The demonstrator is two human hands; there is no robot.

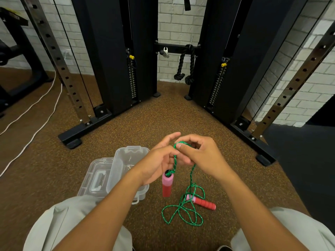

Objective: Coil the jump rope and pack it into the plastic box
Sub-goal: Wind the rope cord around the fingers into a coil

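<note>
Nearest the person, at about six o'clock between the knees, the loose part of the green jump rope (183,209) lies in tangled loops on the floor, with one red handle (203,202) lying across them at roughly five o'clock of the pile. Above that, a second red and pink handle (167,185) hangs upright from the cord just below the left hand (161,162). The left grip is half curled with the first finger stretched forward, and the cord runs across its fingers; the right hand (201,154) pinches a small loop of the cord between thumb and fingers at its eleven o'clock. The two hands touch over that loop. Coiling looks barely begun, since most of the cord is slack below. To do it well, I judge each new turn should match the first in size, laid flat beside it, while the right hand feeds cord slowly so the floor tangle lifts free without knotting. Farther off, at nine o'clock of the hands, the clear plastic box (126,160) stands open, its lid (96,178) lying beside it.
</note>
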